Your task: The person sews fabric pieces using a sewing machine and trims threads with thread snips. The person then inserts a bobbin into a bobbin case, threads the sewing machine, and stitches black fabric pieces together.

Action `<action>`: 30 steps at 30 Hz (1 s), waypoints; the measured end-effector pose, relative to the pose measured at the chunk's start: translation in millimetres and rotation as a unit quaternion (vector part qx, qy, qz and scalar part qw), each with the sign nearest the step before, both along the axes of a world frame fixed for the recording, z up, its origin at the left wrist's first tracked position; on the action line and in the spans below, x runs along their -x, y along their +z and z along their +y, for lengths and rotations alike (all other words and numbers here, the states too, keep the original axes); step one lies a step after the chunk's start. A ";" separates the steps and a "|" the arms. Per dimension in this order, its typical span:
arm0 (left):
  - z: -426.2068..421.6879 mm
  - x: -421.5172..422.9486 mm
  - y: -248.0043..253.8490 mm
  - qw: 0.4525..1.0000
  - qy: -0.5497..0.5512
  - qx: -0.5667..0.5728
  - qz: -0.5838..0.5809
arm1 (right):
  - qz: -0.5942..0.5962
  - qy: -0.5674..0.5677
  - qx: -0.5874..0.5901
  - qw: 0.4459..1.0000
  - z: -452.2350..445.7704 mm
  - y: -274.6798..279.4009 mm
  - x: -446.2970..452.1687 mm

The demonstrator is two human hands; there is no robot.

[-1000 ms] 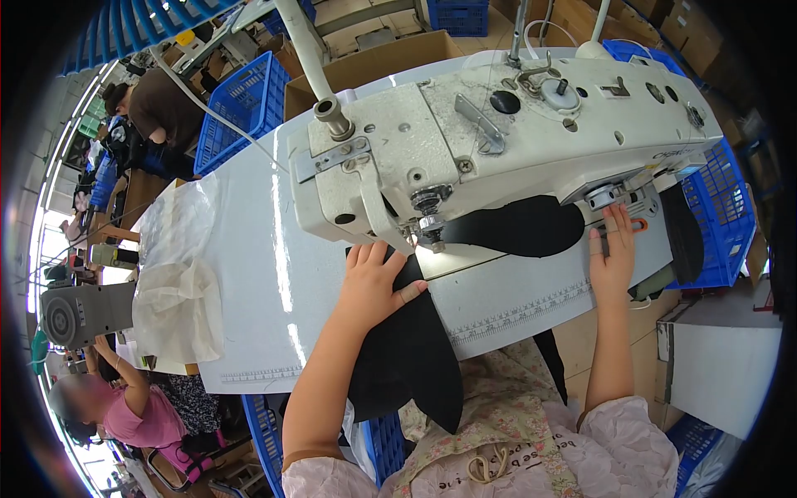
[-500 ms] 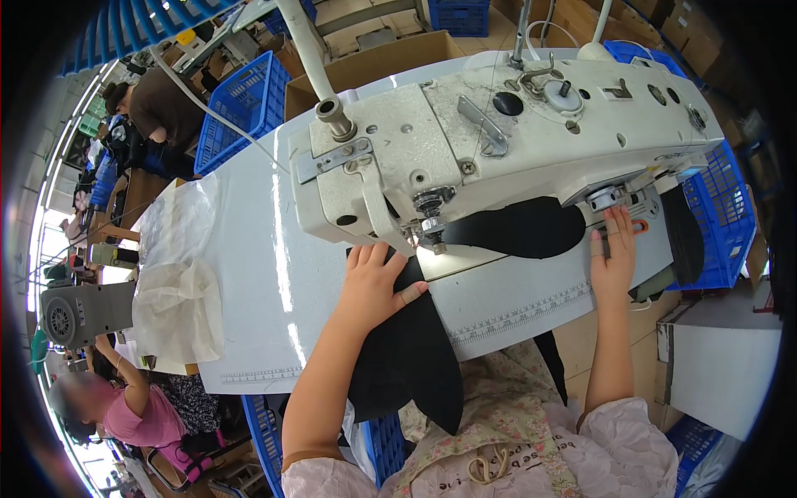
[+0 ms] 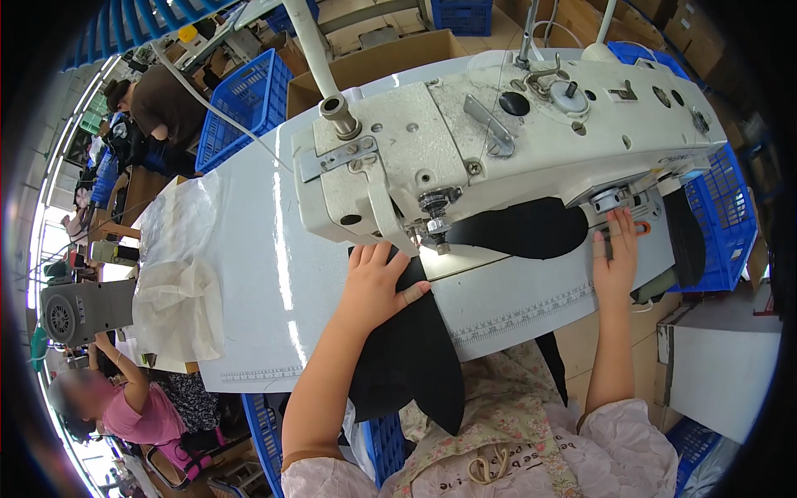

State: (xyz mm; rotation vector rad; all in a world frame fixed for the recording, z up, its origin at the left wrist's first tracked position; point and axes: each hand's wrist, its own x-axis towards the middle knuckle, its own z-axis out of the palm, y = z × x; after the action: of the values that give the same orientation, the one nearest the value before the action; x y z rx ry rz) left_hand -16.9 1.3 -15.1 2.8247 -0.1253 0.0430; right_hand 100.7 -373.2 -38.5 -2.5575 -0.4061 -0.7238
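Observation:
A white sewing machine [image 3: 531,141] stands across the table. My left hand [image 3: 374,282] lies flat with fingers outstretched on a black fabric piece [image 3: 415,349], just left of the lit needle area. That fabric hangs over the table's front edge toward my lap. My right hand [image 3: 616,249] rests at the right end of the machine bed, its fingers extended and fingertips just below a round metal dial [image 3: 606,199]. Nothing shows in its grasp. Another black fabric piece [image 3: 531,228], rounded at one end, lies under the machine arm between my hands.
Black fabric [image 3: 684,236] hangs by the table's right end, near a blue crate [image 3: 722,224]. A ruler strip [image 3: 523,314] runs along the front edge. Clear plastic bags [image 3: 178,290] lie at left. Two other people work there, one in a pink top [image 3: 149,419].
The view has shifted very slightly, so the machine appears a little farther right. Both hands stay at the same places, and the fabric shows no clear movement.

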 end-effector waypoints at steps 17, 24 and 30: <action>-0.9 -1.0 0.3 1.000 -0.002 0.016 -0.009 | 0.002 0.002 0.001 1.000 -0.9 -1.6 -0.2; 0.2 -0.7 -0.8 1.000 -0.005 0.009 -0.003 | 0.002 -0.001 0.002 1.000 -0.6 0.4 0.1; -0.7 -0.9 0.8 1.000 0.001 0.018 0.000 | 0.000 -0.001 0.003 1.000 -2.4 -0.9 -0.9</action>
State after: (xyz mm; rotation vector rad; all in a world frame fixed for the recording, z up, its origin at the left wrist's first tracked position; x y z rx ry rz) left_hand -16.0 0.6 -14.3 2.7894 -0.1216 0.0440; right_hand 101.7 -375.6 -39.4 -2.5645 -0.4065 -0.7242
